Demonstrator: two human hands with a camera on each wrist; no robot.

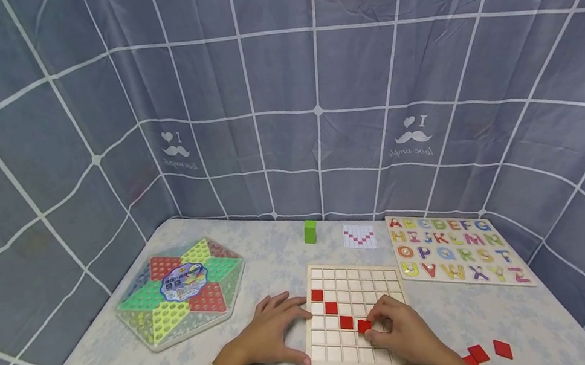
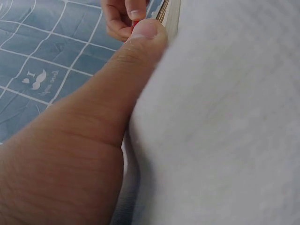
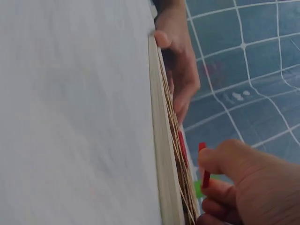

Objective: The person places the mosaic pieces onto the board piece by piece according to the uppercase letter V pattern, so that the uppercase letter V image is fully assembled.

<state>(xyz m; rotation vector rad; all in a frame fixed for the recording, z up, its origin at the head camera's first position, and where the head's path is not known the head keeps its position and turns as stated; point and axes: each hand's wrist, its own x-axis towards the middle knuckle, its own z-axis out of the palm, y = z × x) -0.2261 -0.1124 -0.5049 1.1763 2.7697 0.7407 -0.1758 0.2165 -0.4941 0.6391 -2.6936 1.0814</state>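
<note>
A wooden grid board (image 1: 334,353) lies on the table with three red square tiles, one of them a middle tile (image 1: 331,308), set in a slanting line of cells. My right hand (image 1: 402,330) pinches another red tile (image 3: 205,166) between thumb and fingertips. In the right wrist view this tile stands tilted just off the board's face. In the head view it overlaps the cells right beside the lowest set tile (image 1: 346,322). My left hand (image 1: 273,335) rests at the board's left edge, fingers spread and thumb at the lower left corner.
Several loose red tiles (image 1: 502,349) lie on the table by my right forearm. Behind the board stand a green block (image 1: 310,232) and a card with a V of red squares (image 1: 359,237). A wooden alphabet board (image 1: 431,243) lies right, a star-patterned hexagonal game box (image 1: 208,322) left.
</note>
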